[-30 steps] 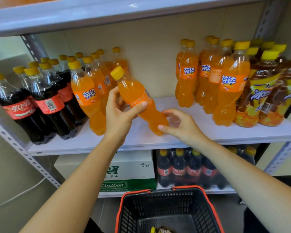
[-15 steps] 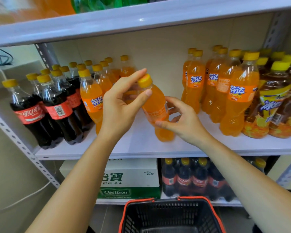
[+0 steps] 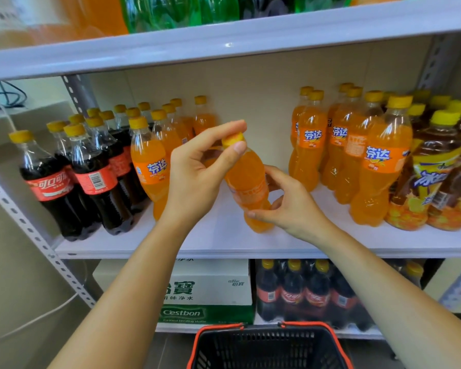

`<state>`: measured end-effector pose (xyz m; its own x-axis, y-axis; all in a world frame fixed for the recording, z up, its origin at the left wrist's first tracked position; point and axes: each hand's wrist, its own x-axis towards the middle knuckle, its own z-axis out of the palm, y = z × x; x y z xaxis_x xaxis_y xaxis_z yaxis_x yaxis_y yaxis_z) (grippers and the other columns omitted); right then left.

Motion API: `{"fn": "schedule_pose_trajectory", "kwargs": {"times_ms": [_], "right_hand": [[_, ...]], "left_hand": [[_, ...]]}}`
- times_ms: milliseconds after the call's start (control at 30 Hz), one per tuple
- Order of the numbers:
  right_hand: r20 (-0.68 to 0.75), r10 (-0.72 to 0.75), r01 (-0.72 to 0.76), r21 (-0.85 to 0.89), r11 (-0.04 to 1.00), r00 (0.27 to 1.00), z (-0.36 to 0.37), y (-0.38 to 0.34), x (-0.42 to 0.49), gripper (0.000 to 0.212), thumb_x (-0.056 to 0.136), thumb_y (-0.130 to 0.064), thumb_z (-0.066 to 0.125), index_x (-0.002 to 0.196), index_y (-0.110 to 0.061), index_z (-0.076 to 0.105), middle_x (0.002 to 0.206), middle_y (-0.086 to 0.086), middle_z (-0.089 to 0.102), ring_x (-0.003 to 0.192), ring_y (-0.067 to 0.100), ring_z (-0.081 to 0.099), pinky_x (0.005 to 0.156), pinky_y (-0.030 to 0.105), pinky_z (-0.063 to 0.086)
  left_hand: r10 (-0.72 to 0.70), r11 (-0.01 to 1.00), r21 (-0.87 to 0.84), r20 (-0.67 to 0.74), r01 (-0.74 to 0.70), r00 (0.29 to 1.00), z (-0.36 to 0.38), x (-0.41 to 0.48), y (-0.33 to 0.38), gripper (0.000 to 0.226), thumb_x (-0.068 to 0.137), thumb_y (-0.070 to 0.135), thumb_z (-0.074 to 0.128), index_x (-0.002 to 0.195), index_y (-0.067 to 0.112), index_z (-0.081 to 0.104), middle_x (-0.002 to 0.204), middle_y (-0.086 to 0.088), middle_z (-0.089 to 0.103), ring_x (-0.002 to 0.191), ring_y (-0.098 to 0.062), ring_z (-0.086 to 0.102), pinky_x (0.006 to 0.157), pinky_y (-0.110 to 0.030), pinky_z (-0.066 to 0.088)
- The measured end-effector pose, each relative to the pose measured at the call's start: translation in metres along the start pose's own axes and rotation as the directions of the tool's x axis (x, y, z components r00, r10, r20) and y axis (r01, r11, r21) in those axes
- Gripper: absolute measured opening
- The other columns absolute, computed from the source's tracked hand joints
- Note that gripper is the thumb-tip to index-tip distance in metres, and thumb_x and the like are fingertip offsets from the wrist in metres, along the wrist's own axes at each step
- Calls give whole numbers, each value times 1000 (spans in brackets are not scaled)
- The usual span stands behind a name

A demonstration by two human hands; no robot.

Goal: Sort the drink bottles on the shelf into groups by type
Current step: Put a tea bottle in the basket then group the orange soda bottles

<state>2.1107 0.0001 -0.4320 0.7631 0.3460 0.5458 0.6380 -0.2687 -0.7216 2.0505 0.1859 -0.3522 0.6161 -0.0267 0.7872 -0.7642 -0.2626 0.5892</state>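
Note:
An orange soda bottle [image 3: 246,182] with a yellow cap stands nearly upright on the white middle shelf [image 3: 224,235], in the gap between two groups. My left hand [image 3: 197,171] pinches its cap between thumb and fingers. My right hand [image 3: 288,206] curls round its lower body from the right. Left of the gap stand several cola bottles [image 3: 91,179] and several orange soda bottles [image 3: 151,166]. On the right is another group of orange soda bottles [image 3: 367,166], then iced tea bottles [image 3: 434,179] at the far right.
An upper shelf [image 3: 224,41] carries green and orange bottles. Below the middle shelf sit a water carton [image 3: 208,291] and packed cola bottles [image 3: 304,294]. A black basket with a red rim [image 3: 266,347] is under my arms. A slotted metal post [image 3: 37,235] runs down the left.
The orange soda bottle has gone from tilted in the air to nearly upright on the shelf. My left hand slid from its body up to the cap; my right hand closed round its lower part.

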Motion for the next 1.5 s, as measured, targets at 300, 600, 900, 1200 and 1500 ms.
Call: {"fn": "schedule_pose_trajectory", "kwargs": {"times_ms": [300, 600, 900, 1200, 1500], "right_hand": [[-9, 70, -70, 29, 997, 997, 2, 18, -5, 83, 66, -31, 85, 141, -25, 50, 117, -7, 68, 111, 11, 64, 68, 28, 49], [-19, 161, -158, 118, 980, 987, -3, 28, -6, 51, 78, -11, 85, 122, -20, 62, 110, -8, 70, 104, 17, 65, 79, 33, 54], [9, 233, -219, 387, 896, 972, -12, 18, -10, 32, 88, -18, 76, 119, -19, 69, 105, 4, 76, 93, 15, 72, 77, 27, 58], [31, 271, -258, 429, 866, 962, -24, 0, -8, 45, 99, -10, 60, 142, -24, 53, 115, 6, 73, 97, 15, 71, 82, 29, 60], [14, 105, -104, 299, 948, 994, -12, 0, -41, 68, 84, -5, 80, 141, -31, 54, 129, -5, 60, 104, 10, 70, 85, 21, 55]], "left_hand": [[-30, 987, -156, -30, 25, 999, 5, -3, -16, 38, 97, 3, 68, 131, 18, 64, 125, -3, 72, 121, -23, 67, 99, -38, 55], [-88, 991, -102, -8, 87, 996, 18, -19, -45, 44, 93, 6, 73, 133, 22, 63, 133, -1, 67, 129, -22, 62, 103, -33, 53], [-513, 836, -20, 328, 548, 794, 26, -48, -69, 59, 91, 12, 74, 143, 28, 51, 133, 3, 64, 116, -19, 68, 100, -43, 57], [-606, 694, -248, 305, 676, 734, 32, -45, -75, 39, 92, 27, 71, 129, 17, 65, 119, -5, 76, 106, -23, 74, 78, -40, 63], [-696, 487, -440, 326, 754, 640, 39, -32, -70, 48, 95, 36, 62, 133, 8, 63, 116, -11, 76, 103, -24, 73, 74, -35, 62]]}}
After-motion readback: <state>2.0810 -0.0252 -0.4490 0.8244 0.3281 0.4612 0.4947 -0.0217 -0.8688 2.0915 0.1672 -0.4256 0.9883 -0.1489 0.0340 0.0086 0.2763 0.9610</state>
